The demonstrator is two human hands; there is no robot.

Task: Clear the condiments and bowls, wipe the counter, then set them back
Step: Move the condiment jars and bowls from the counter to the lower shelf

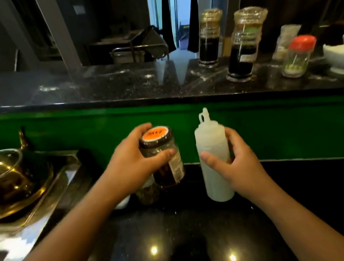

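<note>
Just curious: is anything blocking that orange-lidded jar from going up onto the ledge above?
Nothing visible: the left hand holds the jar, and the ledge straight above is bare; sauce bottles stand further right.

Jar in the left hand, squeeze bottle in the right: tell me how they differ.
The jar is clear with dark contents; the squeeze bottle is cloudy white plastic. The jar has a flat lid with an orange sticker; the squeeze bottle ends in a narrow nozzle. The jar tilts; the squeeze bottle stands upright. Both are capped, gripped by the left hand and right hand.
</note>
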